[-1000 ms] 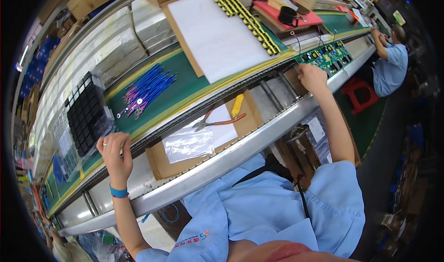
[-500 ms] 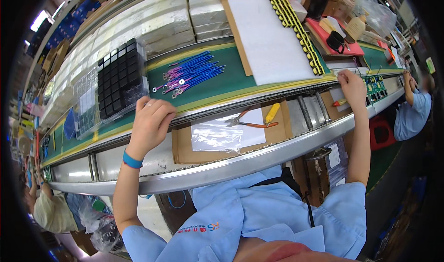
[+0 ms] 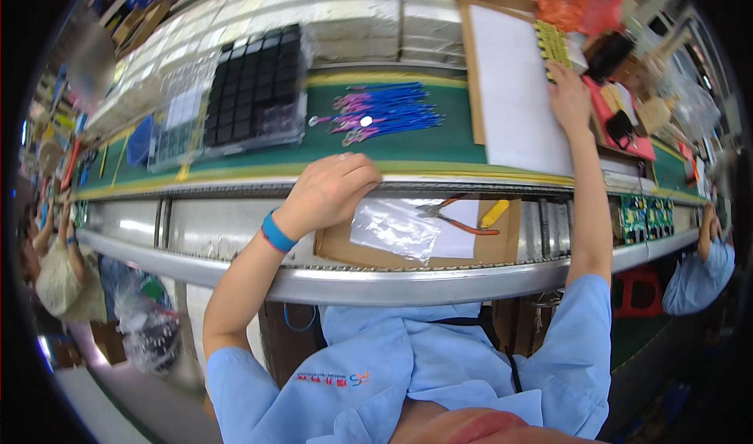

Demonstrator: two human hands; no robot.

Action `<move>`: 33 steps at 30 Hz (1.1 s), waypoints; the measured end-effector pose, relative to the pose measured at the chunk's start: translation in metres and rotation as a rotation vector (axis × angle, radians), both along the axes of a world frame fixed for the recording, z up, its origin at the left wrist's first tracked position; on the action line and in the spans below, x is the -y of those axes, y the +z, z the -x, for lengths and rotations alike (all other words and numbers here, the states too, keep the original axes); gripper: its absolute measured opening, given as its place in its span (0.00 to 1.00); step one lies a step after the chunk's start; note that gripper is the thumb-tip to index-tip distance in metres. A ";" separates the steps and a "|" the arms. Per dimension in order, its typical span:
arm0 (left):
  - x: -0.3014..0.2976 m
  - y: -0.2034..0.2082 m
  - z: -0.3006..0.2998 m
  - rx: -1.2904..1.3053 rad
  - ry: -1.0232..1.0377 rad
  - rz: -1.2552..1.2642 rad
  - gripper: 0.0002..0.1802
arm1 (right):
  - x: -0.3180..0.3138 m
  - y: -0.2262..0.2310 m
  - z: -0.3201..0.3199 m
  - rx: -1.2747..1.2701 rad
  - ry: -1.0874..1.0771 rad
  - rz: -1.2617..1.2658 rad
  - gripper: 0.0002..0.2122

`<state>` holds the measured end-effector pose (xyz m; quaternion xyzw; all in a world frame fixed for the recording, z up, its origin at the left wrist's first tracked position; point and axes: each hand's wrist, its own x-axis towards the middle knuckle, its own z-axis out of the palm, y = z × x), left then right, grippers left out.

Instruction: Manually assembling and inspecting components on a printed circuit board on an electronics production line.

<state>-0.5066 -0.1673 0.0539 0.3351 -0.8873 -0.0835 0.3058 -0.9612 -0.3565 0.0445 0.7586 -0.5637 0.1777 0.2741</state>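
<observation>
My left hand [image 3: 333, 193], with a blue band at its wrist, is closed with curled fingers at the near rail of the green conveyor belt [image 3: 447, 146]; nothing shows in it. Beyond it lies a bundle of blue wires [image 3: 400, 111] with pink sleeves and ring terminals. Stretched to the far right, my right hand [image 3: 569, 103] bends its fingers onto a row of small yellow-and-black components [image 3: 554, 44] on a white foam sheet [image 3: 518, 91]. The hand and forearm cover the near part of that row, and its fingertips are partly hidden.
A black compartment tray [image 3: 255, 87] stands left on the belt. Below the rail, a shallow cardboard box [image 3: 337, 244] holds pliers [image 3: 459, 223], a yellow-handled tool [image 3: 494, 213] and a clear bag [image 3: 396, 232]. Green circuit boards [image 3: 647, 218] sit right, near another person [image 3: 698, 267].
The view has turned to the right. My right hand has gone from the near rail out to the yellow-and-black components. My left hand stays at the belt's edge, shifted right along it.
</observation>
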 end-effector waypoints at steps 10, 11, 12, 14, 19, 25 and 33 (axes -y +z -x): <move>-0.003 -0.016 0.004 -0.036 -0.071 0.172 0.07 | 0.066 -0.038 0.090 0.174 0.200 -0.062 0.22; -0.003 -0.016 0.006 -0.051 -0.085 0.155 0.06 | 0.075 -0.043 0.109 0.242 0.257 -0.087 0.21; -0.006 -0.018 0.006 -0.052 -0.066 0.157 0.06 | 0.078 -0.047 0.103 0.454 0.333 -0.204 0.21; -0.010 -0.019 0.008 -0.039 -0.030 0.169 0.06 | 0.079 -0.035 0.108 0.153 0.302 -0.116 0.20; -0.014 -0.017 0.011 -0.055 -0.086 0.136 0.05 | 0.075 -0.026 0.096 0.134 0.244 -0.129 0.18; -0.022 0.001 -0.021 -0.012 0.050 0.292 0.05 | 0.084 -0.027 0.103 0.190 0.222 -0.160 0.17; -0.069 0.012 -0.207 -0.104 0.807 0.385 0.07 | 0.079 -0.022 0.106 0.053 0.277 -0.093 0.17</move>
